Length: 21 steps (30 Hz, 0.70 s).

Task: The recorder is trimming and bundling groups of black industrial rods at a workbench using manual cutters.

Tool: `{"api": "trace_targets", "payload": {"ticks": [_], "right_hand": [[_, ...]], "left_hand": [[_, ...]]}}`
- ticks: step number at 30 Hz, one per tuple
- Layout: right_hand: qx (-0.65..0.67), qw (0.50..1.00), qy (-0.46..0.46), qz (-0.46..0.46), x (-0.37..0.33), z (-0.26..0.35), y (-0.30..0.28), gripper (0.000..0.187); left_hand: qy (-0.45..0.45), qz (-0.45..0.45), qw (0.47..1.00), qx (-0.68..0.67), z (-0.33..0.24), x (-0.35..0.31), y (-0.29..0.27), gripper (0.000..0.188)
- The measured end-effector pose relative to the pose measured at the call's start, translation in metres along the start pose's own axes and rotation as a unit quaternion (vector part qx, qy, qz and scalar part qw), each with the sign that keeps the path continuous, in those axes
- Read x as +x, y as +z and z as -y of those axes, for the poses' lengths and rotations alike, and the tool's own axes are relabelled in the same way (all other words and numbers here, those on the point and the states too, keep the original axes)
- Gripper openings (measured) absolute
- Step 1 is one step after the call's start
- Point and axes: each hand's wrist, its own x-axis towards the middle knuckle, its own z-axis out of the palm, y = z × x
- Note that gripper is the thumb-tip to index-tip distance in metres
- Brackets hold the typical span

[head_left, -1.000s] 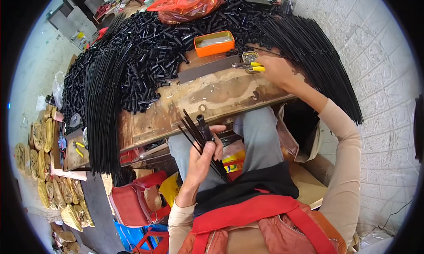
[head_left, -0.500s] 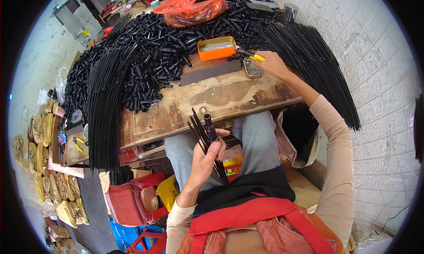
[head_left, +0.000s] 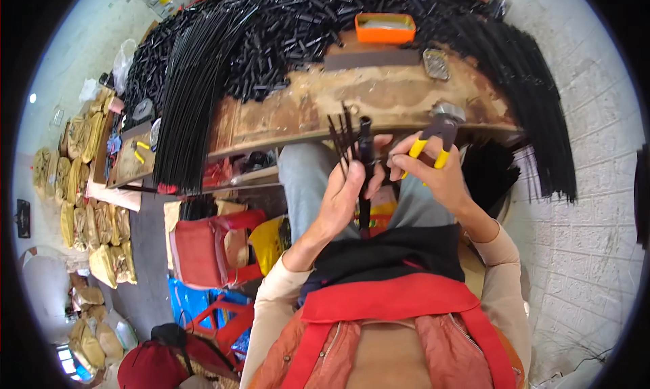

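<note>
The black tube [head_left: 366,145] stands nearly upright at the middle of the frame, gripped in your left hand [head_left: 347,186] together with some thin black rods [head_left: 343,137]. Just to its right, your right hand [head_left: 437,176] holds the pliers [head_left: 445,128] by their spread yellow handles; their head is too blurred to read. The step in hand looks like pliers work close to that tube; the next move probably calls for a steady left grip and rods kept clear. The surface [head_left: 393,94] has its near edge just above your hands, so watch the pliers there. Bare wood gives room at upper centre, between the drooping left bundle [head_left: 193,98] and right bundle [head_left: 538,104].
</note>
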Motion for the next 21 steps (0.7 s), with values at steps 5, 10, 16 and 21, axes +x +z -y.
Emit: {"api": "trace_targets", "payload": {"ticks": [5,10,16,21], "right_hand": [[0.107,0.994,0.001,0.035,-0.011,0.005,0.021,0.008],[0.093,0.995,0.001,0.043,-0.014,0.005,0.024,0.008],[0.09,0.995,0.002,0.042,-0.015,0.012,0.026,0.009],[0.071,0.996,-0.011,0.046,-0.015,0.011,0.023,0.008]], "left_hand": [[0.002,0.015,1.0,0.016,-0.011,-0.005,0.006,0.079],[-0.003,0.014,0.999,0.032,-0.013,-0.01,0.006,0.082],[-0.026,0.012,0.999,0.026,-0.014,-0.012,0.006,0.083],[-0.015,0.054,0.998,-0.001,-0.011,-0.009,0.0,0.07]]}}
